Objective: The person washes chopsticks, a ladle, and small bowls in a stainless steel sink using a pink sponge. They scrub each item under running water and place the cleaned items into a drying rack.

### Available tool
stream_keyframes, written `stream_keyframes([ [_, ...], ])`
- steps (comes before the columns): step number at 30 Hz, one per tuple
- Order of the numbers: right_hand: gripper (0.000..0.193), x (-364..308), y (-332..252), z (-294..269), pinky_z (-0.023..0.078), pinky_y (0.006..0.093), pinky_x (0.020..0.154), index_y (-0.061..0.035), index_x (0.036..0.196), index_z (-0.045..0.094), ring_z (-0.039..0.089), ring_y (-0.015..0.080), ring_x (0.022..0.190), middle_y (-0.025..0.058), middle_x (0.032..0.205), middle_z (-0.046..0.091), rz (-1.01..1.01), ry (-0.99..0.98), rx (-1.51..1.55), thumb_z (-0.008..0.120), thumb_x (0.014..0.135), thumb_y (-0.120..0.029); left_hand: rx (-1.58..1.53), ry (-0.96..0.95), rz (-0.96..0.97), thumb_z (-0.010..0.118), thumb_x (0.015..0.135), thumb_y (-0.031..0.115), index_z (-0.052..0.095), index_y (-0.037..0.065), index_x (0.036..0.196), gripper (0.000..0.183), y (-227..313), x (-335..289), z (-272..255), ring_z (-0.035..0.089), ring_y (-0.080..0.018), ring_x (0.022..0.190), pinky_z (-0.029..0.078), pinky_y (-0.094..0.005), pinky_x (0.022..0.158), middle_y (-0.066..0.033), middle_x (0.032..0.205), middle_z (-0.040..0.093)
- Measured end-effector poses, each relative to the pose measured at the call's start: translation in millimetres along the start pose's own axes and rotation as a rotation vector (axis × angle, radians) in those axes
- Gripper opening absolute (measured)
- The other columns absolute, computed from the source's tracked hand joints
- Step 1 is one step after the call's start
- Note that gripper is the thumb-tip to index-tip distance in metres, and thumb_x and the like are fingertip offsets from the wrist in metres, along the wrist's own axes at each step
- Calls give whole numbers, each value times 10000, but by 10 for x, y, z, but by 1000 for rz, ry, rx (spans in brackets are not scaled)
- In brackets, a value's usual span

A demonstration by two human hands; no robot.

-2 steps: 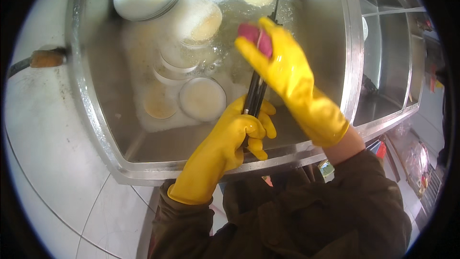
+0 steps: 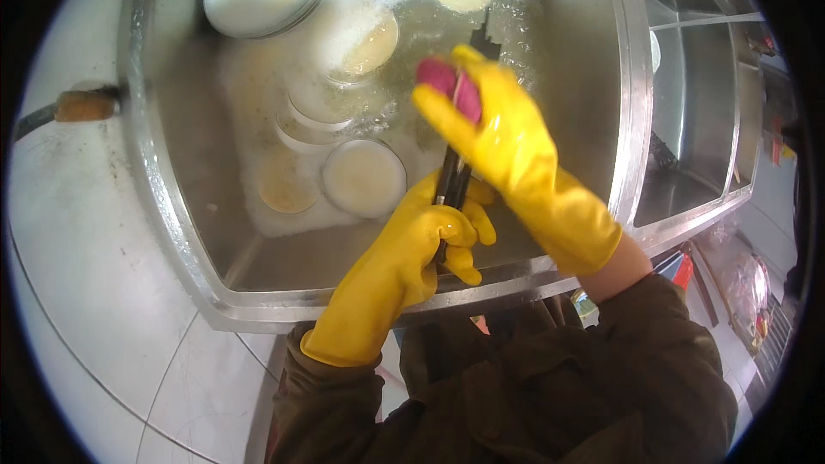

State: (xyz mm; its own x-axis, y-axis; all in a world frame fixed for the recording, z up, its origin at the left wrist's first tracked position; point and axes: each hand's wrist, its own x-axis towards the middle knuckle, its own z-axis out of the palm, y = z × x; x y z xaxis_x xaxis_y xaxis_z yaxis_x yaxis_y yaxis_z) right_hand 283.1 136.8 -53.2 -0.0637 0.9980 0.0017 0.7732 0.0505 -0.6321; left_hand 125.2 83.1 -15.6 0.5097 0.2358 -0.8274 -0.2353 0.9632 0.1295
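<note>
Steel sink [image 2: 634, 107] holds plates [image 2: 364, 179] in foamy water [image 2: 412, 43], beside white tiles [image 2: 103, 283]. Above it, the left grip [image 2: 430, 236] clasps black sticks [image 2: 453, 179]; the right grip [image 2: 509, 125] holds a pink sponge [image 2: 437, 76] against them.

Left: white tiling [image 2: 94, 292] with dark joints [image 2: 171, 369]. Stainless-steel sink [image 2: 206, 232] at centre, metal rim [image 2: 165, 193] catching bright light. Second steel basin [image 2: 694, 112] adjoining, right.
</note>
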Motion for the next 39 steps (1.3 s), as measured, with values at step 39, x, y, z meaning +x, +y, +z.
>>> stream_keyframes([
  [39,511,-288,-354,-635,532,352,955,7,1315,644,686,207,1082,139,1165,729,230,-560,731,756,933,-312,-45,-311,211,788,838,45,625,36,1298,488,-110,37,-121,739,-241,977,602,-393,895,-107,1140,723],
])
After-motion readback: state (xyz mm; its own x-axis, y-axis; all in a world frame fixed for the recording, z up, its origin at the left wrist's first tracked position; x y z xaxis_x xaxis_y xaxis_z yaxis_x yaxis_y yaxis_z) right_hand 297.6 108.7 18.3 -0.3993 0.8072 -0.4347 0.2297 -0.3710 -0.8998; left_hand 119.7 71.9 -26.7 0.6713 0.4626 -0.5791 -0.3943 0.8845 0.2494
